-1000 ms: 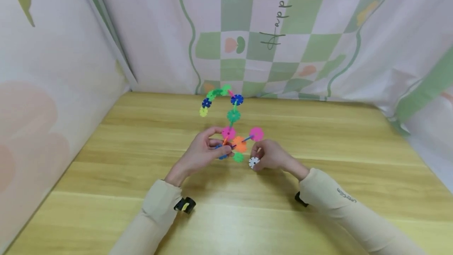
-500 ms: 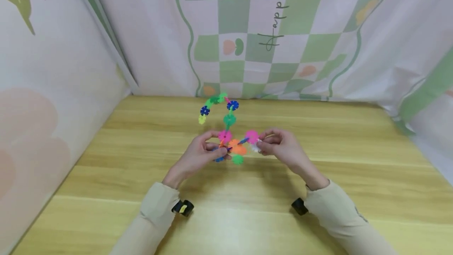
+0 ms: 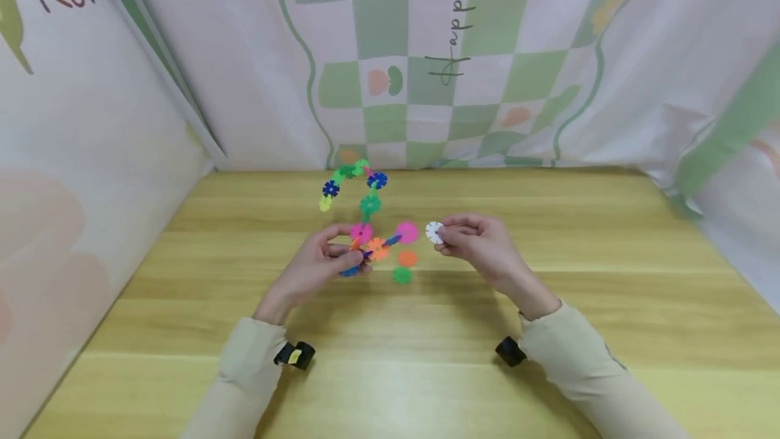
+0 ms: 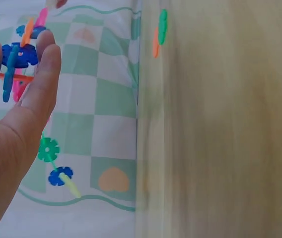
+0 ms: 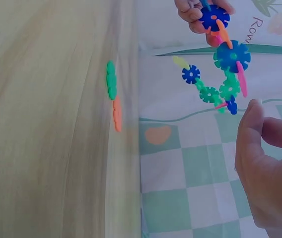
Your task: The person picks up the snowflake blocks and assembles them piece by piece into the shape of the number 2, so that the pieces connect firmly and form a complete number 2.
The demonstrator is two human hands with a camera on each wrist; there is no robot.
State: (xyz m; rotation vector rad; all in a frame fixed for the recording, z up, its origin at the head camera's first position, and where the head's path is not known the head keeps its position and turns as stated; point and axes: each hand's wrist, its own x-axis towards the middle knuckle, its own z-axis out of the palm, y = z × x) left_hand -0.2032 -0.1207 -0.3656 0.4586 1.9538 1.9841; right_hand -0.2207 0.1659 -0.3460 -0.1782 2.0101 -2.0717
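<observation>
My left hand point(image 3: 311, 266) holds a chain of interlocking notched plastic discs up off the table, its thumb and fingers pinching the blue disc point(image 3: 350, 271) at the near end. From there one branch rises through pink, green and dark blue discs and curls over to a yellow disc point(image 3: 326, 203). A second branch runs right through an orange disc point(image 3: 376, 249) to a pink disc point(image 3: 407, 232). Just right of that pink disc, my right hand point(image 3: 481, 242) pinches a white notched disc point(image 3: 435, 232) between thumb and fingertips, with a small gap between the two discs.
A loose orange disc point(image 3: 407, 259) and a green disc point(image 3: 402, 276) lie on the wooden table point(image 3: 390, 364) below the chain, between the hands. A patterned curtain point(image 3: 426, 87) hangs behind the table's far edge, and another closes off the left side.
My right hand has lifted the white disc from low beside the loose discs, up to the pink disc, then slightly away from it. The left hand and chain have shifted left in view.
</observation>
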